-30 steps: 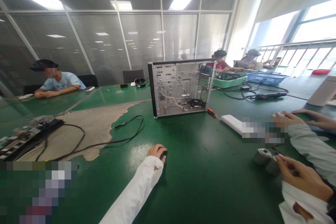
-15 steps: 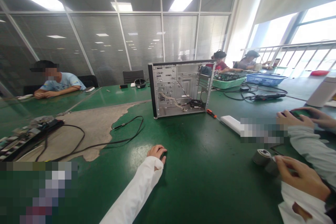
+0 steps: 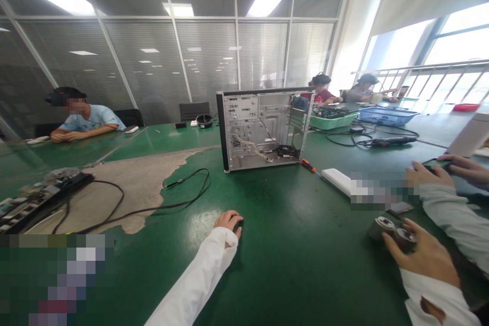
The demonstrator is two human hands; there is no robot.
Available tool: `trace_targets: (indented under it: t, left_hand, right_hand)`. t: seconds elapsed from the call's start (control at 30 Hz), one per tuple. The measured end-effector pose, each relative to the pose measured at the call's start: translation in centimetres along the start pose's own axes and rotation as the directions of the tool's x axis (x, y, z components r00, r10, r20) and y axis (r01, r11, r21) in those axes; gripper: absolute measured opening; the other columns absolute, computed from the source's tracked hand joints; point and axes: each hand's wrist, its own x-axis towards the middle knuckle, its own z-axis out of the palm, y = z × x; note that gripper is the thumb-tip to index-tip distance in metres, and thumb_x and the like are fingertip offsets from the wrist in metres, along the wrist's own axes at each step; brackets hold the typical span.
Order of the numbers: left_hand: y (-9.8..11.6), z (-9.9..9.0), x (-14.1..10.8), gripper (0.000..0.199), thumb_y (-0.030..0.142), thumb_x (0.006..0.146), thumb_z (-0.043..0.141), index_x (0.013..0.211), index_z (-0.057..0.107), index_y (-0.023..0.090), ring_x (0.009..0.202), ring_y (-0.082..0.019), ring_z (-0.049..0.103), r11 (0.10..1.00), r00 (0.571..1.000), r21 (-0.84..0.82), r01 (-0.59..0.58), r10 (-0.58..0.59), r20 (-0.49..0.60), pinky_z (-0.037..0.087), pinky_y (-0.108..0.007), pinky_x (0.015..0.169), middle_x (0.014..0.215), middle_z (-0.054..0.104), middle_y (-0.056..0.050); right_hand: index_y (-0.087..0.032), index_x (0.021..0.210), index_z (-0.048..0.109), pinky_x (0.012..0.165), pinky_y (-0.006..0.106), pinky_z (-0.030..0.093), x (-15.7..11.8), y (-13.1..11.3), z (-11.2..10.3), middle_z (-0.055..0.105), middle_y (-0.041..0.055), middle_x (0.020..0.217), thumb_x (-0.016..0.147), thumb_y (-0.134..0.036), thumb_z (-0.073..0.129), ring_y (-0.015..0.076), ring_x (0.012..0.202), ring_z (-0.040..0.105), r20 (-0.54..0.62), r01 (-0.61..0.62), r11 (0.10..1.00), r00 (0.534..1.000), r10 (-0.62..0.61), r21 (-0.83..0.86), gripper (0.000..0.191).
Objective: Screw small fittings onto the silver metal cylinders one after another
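Note:
My left hand (image 3: pixel 229 221) rests on the green table with its fingers loosely bent and a gap between thumb and fingers. No held thing shows in it. At the lower right, my right hand (image 3: pixel 430 252) is closed around a short grey metal cylinder (image 3: pixel 405 237), thumb on the near side and fingers on the far side. A similar cylinder (image 3: pixel 383 226) stands upright just left of it. In front of both hands stands an open computer case (image 3: pixel 263 130), with a black fan (image 3: pixel 286 151) and loose wires inside.
An orange-handled screwdriver (image 3: pixel 307 165) and a white box (image 3: pixel 338 182) lie right of the case. Close by on the right are a co-worker's hands (image 3: pixel 431 173). Black cable (image 3: pixel 168 207) and circuit boards (image 3: pixel 42 196) lie left. Green (image 3: pixel 332 121) and blue baskets (image 3: pixel 387 115) stand farther back.
My right hand has shifted left and turned, now reaching around the cylinder, whose top is visible beside the other one. My left hand has stayed where it was.

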Motion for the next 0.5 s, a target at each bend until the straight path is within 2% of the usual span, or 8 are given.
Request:
trace_targets:
  t: [0.13, 0.27, 0.4, 0.5]
  left_hand:
    - [-0.2, 0.1, 0.0, 0.030, 0.023, 0.064, 0.053, 0.093, 0.056, 0.026, 0.096, -0.019, 0.047, 1.000, 1.000, -0.012, -0.010, 0.010, -0.004, 0.038, -0.032, 0.079, 0.102, 0.053, -0.001]
    - [-0.3, 0.2, 0.1, 0.030, 0.023, 0.064, 0.053, 0.093, 0.057, 0.026, 0.096, -0.019, 0.047, 1.000, 1.000, -0.020, -0.020, 0.020, -0.008, 0.038, -0.033, 0.080, 0.102, 0.053, -0.001]
    - [-0.2, 0.1, 0.0, 0.030, 0.022, 0.064, 0.052, 0.093, 0.057, 0.025, 0.095, -0.020, 0.047, 1.000, 1.000, -0.012, -0.016, 0.016, -0.003, 0.039, -0.034, 0.079, 0.102, 0.053, -0.002]
    - [-0.1, 0.1, 0.0, 0.029, 0.023, 0.065, 0.052, 0.094, 0.057, 0.025, 0.096, -0.020, 0.047, 1.000, 1.000, -0.010, -0.018, 0.018, -0.009, 0.039, -0.034, 0.079, 0.102, 0.053, -0.002]
  right_hand:
    - [-0.018, 0.120, 0.031, 0.064, 0.038, 0.043, 0.4, 0.7, 0.6, 0.054, 0.0122, 0.096, 0.061, -0.056, 0.035, 0.0297, 0.080, 0.054, -0.015, 0.007, 1.000, 1.000, -0.007, 0.029, 0.070]
    - [-0.017, 0.118, 0.035, 0.062, 0.039, 0.043, 0.4, 1.0, 0.7, 0.054, 0.0146, 0.096, 0.060, -0.055, 0.034, 0.0312, 0.077, 0.054, -0.054, -0.031, 1.000, 0.998, 0.031, 0.002, 0.069]
    - [-0.016, 0.117, 0.036, 0.064, 0.040, 0.042, 0.2, 0.3, 0.0, 0.053, 0.0161, 0.096, 0.063, -0.053, 0.031, 0.0319, 0.082, 0.053, -0.077, -0.029, 0.998, 0.997, 0.025, -0.051, 0.066]
    - [-0.018, 0.119, 0.034, 0.075, 0.042, 0.039, -0.1, -1.3, -0.9, 0.050, 0.0140, 0.104, 0.065, -0.054, 0.032, 0.0323, 0.096, 0.047, -0.182, 0.021, 0.993, 0.982, -0.042, -0.115, 0.064]
